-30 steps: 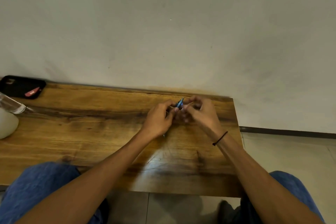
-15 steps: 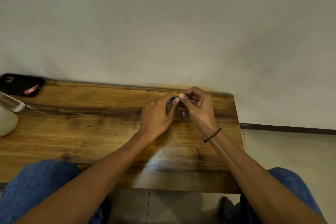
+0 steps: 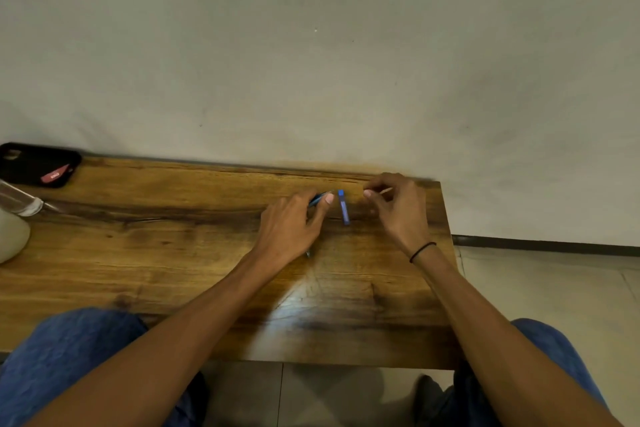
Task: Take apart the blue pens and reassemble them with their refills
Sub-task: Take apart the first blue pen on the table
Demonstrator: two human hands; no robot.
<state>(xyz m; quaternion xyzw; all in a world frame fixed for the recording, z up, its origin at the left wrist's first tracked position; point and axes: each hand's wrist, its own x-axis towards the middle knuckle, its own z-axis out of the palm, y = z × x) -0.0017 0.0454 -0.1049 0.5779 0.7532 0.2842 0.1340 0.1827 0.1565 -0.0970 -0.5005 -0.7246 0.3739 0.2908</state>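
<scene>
Pen pulled apart at the far edge of the wooden table.

Near that edge, the left hand pinches the blue barrel; the right hand beside it pinches something thin, seemingly the refill. Between them lies a blue cap. Disassembly looks done; reassembly remains.

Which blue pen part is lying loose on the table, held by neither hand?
The blue piece between the hands; the other blue part is gripped in the left hand.
</scene>
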